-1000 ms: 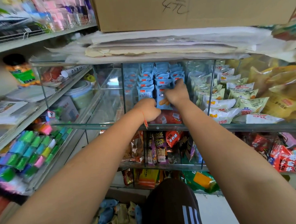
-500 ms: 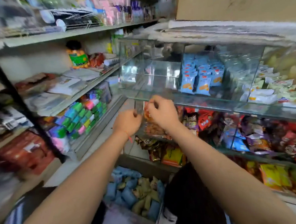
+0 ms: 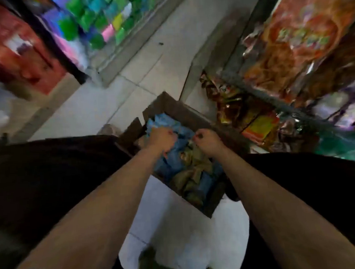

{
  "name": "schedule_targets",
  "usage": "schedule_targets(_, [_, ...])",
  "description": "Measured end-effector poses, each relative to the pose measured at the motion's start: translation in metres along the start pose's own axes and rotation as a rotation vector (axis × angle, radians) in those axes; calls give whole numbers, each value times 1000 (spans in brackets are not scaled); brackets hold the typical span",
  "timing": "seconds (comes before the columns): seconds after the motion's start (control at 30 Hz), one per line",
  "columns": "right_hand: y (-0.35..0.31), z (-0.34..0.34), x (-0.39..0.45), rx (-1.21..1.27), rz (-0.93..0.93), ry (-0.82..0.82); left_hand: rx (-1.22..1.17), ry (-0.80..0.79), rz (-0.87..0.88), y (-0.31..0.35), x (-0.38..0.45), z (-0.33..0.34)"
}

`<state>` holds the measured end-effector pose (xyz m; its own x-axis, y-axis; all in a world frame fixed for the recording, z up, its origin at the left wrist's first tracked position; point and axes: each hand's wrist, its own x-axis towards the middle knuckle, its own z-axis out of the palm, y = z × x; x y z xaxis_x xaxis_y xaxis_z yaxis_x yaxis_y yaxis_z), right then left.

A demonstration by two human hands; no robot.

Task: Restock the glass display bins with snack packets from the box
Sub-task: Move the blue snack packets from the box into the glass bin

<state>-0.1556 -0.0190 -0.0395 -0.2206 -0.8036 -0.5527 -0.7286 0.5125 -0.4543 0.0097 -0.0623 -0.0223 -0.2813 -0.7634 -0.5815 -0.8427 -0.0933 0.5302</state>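
A brown cardboard box (image 3: 188, 112) stands on the floor between my legs, filled with blue snack packets (image 3: 175, 162) and olive-green packets (image 3: 195, 167). My left hand (image 3: 162, 138) is down in the box's far left part, fingers closed on blue packets. Over the middle of the box, my right hand (image 3: 208, 141) is curled into a fist; blur hides whether it grips a packet. The glass display bins are out of view.
Lower shelves with orange and red snack bags (image 3: 295, 41) rise on the right, close to the box. A shelf of small coloured items (image 3: 105, 21) is at the upper left. Pale floor tiles (image 3: 128, 85) lie between them. My dark shorts flank the box.
My view has swung down from the glass bins to the floor. Both hands dropped from the shelf edge into the box, and the left has closed on blue packets.
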Motion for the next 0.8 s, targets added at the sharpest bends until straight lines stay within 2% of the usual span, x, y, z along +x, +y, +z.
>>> schedule_targets(0.13, [21,56,42,-29,36,-105,99,-138,-68,-33,45,35])
schedule_targets(0.3, [20,114,64,-112,-5,-368,237,-336,-127,-66,73,60])
schedule_targets(0.43, [15,130,63,-132,-18,-280,128,-338,-180,-71,83,66])
schedule_targets(0.5, [16,128,64,-123,-26,-249,9,-276,-184,-68,81,63])
schedule_targets(0.6, [11,112,59,125,48,-180,-285,-166,-235,-66,77,64])
schedule_targets(0.7, [4,89,51,563,232,-106,-521,-205,-255,-53,72,64])
schedule_targets(0.8, [1,71,55,719,315,-118,-716,-185,-211,-47,72,60])
